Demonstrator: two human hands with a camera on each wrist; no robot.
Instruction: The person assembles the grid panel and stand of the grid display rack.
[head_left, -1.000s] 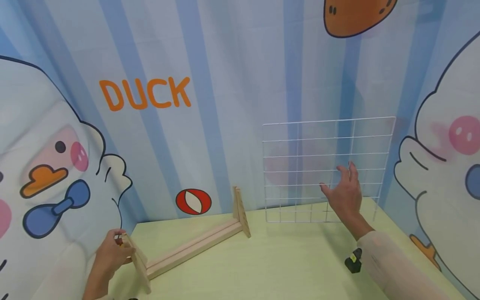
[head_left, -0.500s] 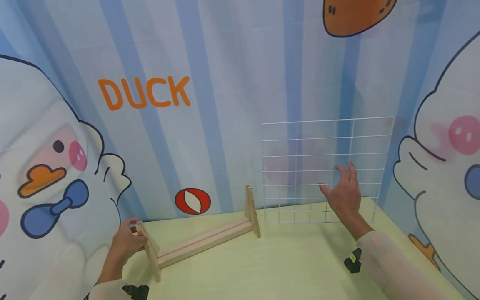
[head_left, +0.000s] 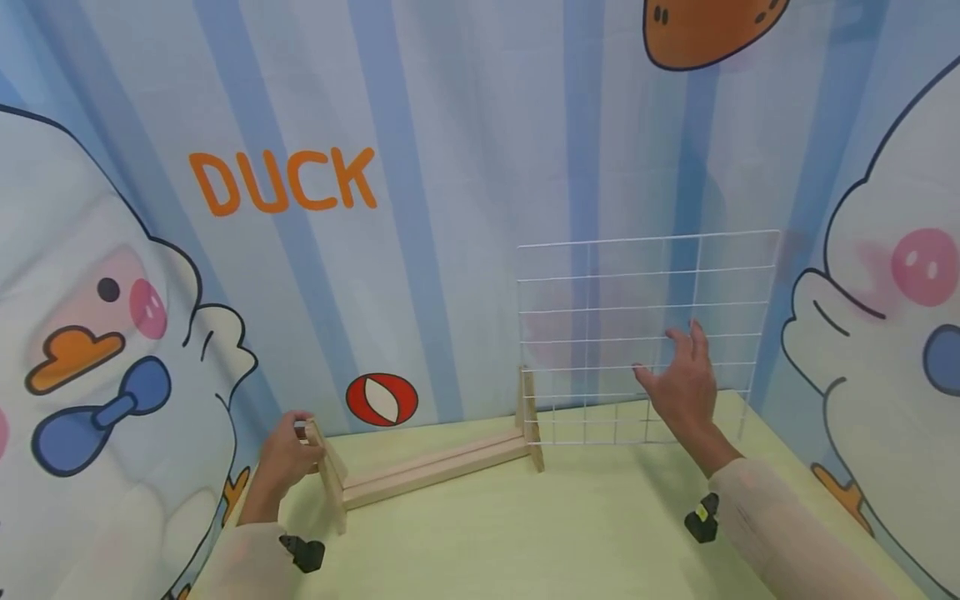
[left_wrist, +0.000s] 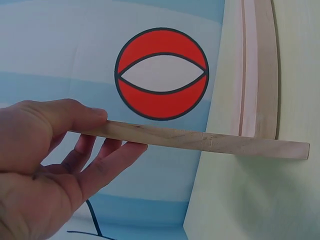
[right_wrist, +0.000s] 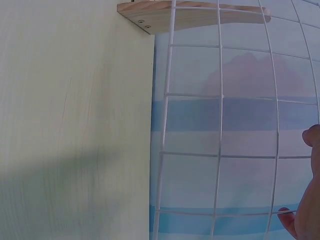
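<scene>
Before me hung a backdrop (head_left: pixel 487 167) with blue stripes, orange DUCK lettering (head_left: pixel 282 196) at its upper left. A white figure (head_left: pixel 67 208) with an orange beak (head_left: pixel 71 360) and blue bow (head_left: pixel 116 410) filled the left of my frame; another white figure (head_left: pixel 892 417) stood at the right edge. I saw an orange-brown shape (head_left: pixel 712 29) cut off at the top, a red-and-white round print (head_left: pixel 382 400) lower left of centre, and a pale yellowish surface (head_left: pixel 510 542) along the bottom.

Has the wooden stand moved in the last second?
Yes. In the head view, the wooden stand has shifted right: its left end sits closer to the printed red ball on the curtain.
</scene>
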